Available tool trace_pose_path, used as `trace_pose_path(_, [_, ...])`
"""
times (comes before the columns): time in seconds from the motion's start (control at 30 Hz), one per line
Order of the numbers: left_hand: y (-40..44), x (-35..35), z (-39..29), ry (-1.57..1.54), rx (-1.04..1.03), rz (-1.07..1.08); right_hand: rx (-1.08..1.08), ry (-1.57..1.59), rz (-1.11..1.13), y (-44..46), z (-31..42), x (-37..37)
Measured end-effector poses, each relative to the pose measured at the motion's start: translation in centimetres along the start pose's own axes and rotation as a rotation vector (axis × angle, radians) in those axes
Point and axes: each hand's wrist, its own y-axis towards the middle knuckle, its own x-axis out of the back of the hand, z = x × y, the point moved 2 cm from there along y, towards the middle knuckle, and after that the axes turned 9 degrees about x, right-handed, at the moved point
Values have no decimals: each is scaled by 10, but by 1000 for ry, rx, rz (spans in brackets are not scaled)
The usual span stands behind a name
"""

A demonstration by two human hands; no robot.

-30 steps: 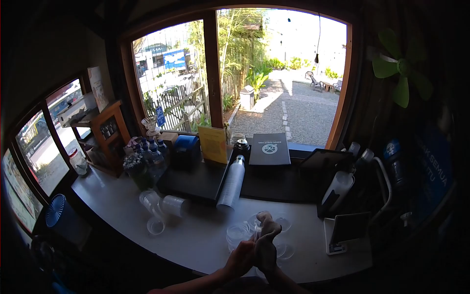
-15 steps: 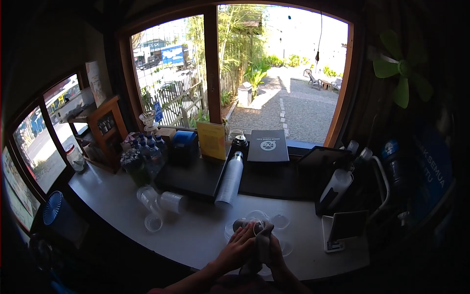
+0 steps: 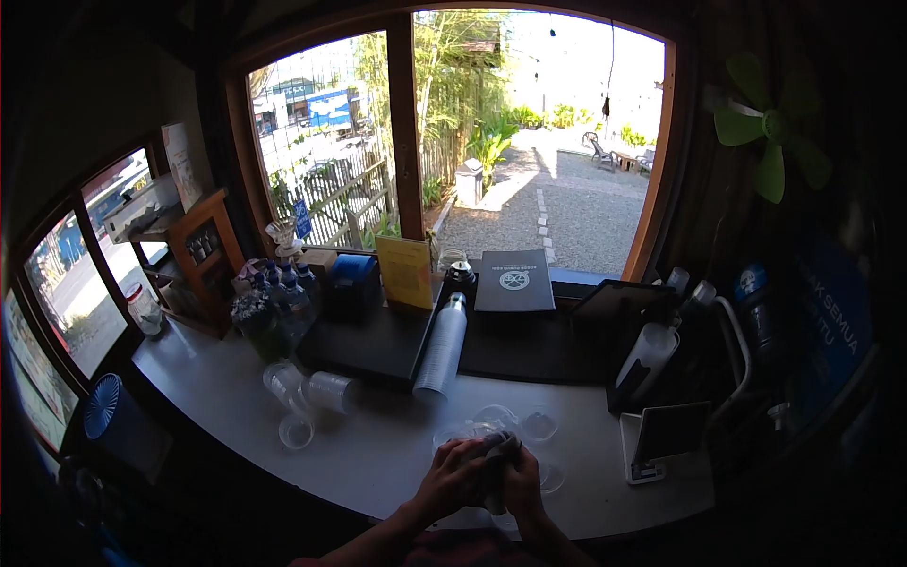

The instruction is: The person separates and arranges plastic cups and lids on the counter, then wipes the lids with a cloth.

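A dark grey cloth (image 3: pixel 499 452) is bunched between my two hands, above the front of the counter. My left hand (image 3: pixel 450 477) is closed against the cloth's left side, its fingers bent over it. On the other side my right hand (image 3: pixel 520 484) grips the cloth, and a loose end hangs between the wrists. Whatever the cloth may cover is hidden. Around and behind my hands lie several clear round plastic pieces that look like lids, among them a clear lid (image 3: pixel 539 424) to the right.
A long stack of plastic cups (image 3: pixel 441 354) leans on a black raised board. Clear cups (image 3: pixel 329 389) lie on their sides at left. A small white-based screen (image 3: pixel 666 439) stands at right, near a white bottle (image 3: pixel 647 354). A dark menu book (image 3: pixel 514 281) rests by the window.
The cloth has been gathered up higher between my hands, and the clear rim visible in it before is now covered. My right hand has moved up slightly.
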Motion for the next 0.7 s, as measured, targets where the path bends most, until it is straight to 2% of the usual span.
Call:
trace_pose_path(0.07, [-3, 9, -12, -44, -32, -114, 13, -45, -18, 5, 0, 7])
trace_pose_path(0.17, [-14, 0, 1, -122, 25, -386, 34, -155, 76, 7, -5, 15])
trace_pose_path(0.2, [3, 12, -14, -82, 90, -396, 16, -199, 81, 7, 1, 11])
trace_pose_path(0.3, [13, 12, 2, -391, 443, 127, -17, -291, 82, 2, 10, 6])
trace_pose_path(0.33, [12, 12, -2, -316, 433, 125, -5, -294, 78, 2, 0, 9])
trace_pose_path(0.37, [13, 12, -4, -375, 472, 116, 14, -296, 71, 5, -3, 11])
trace_pose_path(0.43, [10, 11, -6, -493, 556, 105, 63, -87, -71, 6, -7, 12])
trace_pose_path(0.47, [10, 6, 0, -606, 623, 51, 79, 20, -137, 4, -10, 11])
trace_pose_path(0.5, [10, 6, 7, -616, 595, -31, 88, 259, -190, 5, -17, 15])
trace_pose_path(0.57, [14, 2, 17, -646, 529, -188, 121, 294, -276, 4, -14, 17])
trace_pose_path(0.63, [13, 0, 18, -476, 527, -39, 223, 191, -115, -2, -4, 7])
trace_pose_path(0.67, [18, 12, -2, -422, 555, 75, 90, 275, 11, -9, -7, 5])
trace_pose_path(0.7, [22, 16, -13, -366, 578, 188, -4, 335, 24, -15, -9, -4])
